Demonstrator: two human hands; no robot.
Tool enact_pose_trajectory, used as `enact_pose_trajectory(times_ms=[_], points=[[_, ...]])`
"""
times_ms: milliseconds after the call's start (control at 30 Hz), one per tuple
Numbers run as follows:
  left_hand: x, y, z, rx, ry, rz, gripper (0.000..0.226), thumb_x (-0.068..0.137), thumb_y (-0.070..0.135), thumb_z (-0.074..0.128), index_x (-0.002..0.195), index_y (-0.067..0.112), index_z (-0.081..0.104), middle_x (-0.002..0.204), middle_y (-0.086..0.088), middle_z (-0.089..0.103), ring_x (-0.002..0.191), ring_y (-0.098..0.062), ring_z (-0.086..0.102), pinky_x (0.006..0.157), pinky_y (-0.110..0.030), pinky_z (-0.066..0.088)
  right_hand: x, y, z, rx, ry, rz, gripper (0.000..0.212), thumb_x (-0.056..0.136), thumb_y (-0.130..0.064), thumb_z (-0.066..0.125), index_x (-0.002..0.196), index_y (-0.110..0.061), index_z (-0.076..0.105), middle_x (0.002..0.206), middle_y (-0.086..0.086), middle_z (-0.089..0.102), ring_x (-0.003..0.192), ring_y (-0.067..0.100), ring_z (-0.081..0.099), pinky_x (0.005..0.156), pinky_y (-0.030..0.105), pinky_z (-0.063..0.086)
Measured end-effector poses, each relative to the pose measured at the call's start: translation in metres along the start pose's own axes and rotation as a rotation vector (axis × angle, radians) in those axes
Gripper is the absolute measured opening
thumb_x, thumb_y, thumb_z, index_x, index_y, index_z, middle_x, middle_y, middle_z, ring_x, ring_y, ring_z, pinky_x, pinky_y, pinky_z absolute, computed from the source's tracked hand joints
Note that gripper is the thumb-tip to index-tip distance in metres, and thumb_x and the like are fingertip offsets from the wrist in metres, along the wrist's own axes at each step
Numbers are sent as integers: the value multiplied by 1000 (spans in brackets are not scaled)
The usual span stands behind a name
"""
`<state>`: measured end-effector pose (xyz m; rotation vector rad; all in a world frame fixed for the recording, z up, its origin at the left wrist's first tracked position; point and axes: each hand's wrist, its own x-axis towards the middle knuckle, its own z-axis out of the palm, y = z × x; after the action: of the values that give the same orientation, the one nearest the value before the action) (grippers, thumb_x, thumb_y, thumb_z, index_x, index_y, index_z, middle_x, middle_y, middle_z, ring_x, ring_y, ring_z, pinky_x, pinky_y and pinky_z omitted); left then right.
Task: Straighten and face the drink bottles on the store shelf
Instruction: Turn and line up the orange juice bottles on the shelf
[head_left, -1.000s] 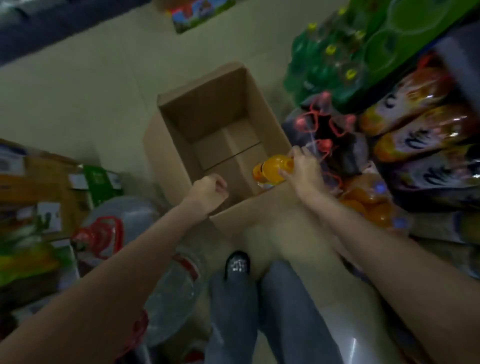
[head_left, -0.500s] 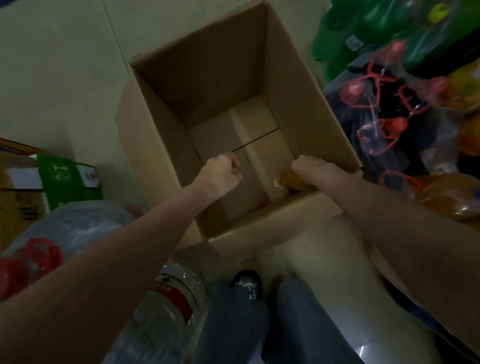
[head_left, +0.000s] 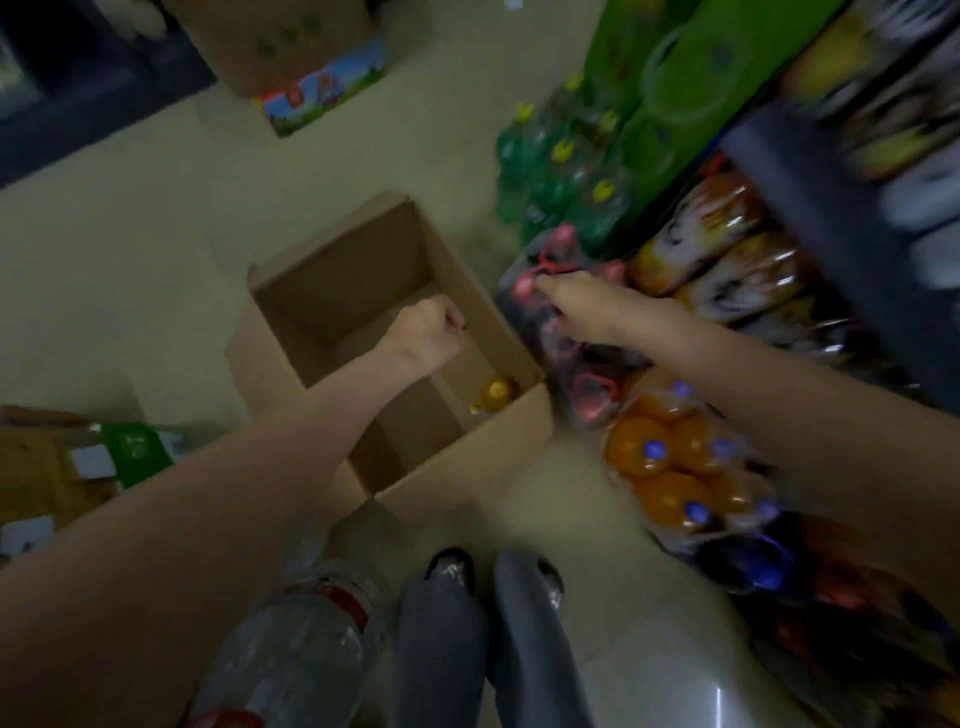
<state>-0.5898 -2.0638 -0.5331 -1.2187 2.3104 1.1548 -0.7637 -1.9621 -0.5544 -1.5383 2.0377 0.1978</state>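
Reaching toward the red-capped dark bottles (head_left: 566, 332), the right hand (head_left: 576, 301) has its fingers extended, holding nothing. The left hand (head_left: 428, 330) is a closed, empty fist over the cardboard box (head_left: 467, 467), where an orange bottle (head_left: 493, 395) lies.

Orange drink bottle (head_left: 493, 395): one, lying in the near right corner of the open cardboard box (head_left: 467, 467), on the box bottom, apart from the other stock.

Orange bottles with blue caps (head_left: 670, 467): wrapped pack on the floor at the foot of the shelf, caps up, right of the box.

Dark bottles with red caps (head_left: 571, 332): wrapped pack just beyond the orange pack, touching the box's right wall.

Green bottles with yellow caps (head_left: 561, 171): pack farther along the shelf foot. Labels blurred, unreadable.
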Motion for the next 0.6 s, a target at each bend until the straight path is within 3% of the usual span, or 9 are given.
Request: enact_pose_trajectory(times_ms=[133,267,400,500,600], points=[[-65,155,-90,55,102,261,26,89,7,52,113,1,60,116,-18,62,110,-30,57,88,-29,40,-160,21,-171,14,181,113,50,90,-14,59,135,-3,41,124,20,55,114,35,54,84,37,43],[-132,319,-139,8,160,612,25,86,2,55,110,-4,57,106,-23,63,103,-34,59,85,-35,43,-348,48,-301,80,596,334,42,90,-12,59,128,1,49,118,21,60,109,35,57,84,35,38],[-210,461,-127,39,157,982,32,87,6,55,117,-1,50,108,-21,64,102,-35,59,85,-40,44,-517,76,-338,200,1053,605,36,87,-11,65,119,1,55,108,19,65,101,35,61,90,47,48],[-264,541,-97,73,91,1183,36,89,9,53,123,4,44,110,-14,63,103,-33,58,85,-39,44,-602,101,-330,243,1165,786,37,87,-14,66,120,-1,55,111,16,64,104,30,60,89,31,44],[-287,596,-63,31,64,1256,40,87,8,56,124,5,44,111,-13,61,103,-31,58,87,-39,47,-645,135,-318,279,1195,879,40,87,-14,65,124,-4,53,110,8,61,101,22,58,73,17,32]])
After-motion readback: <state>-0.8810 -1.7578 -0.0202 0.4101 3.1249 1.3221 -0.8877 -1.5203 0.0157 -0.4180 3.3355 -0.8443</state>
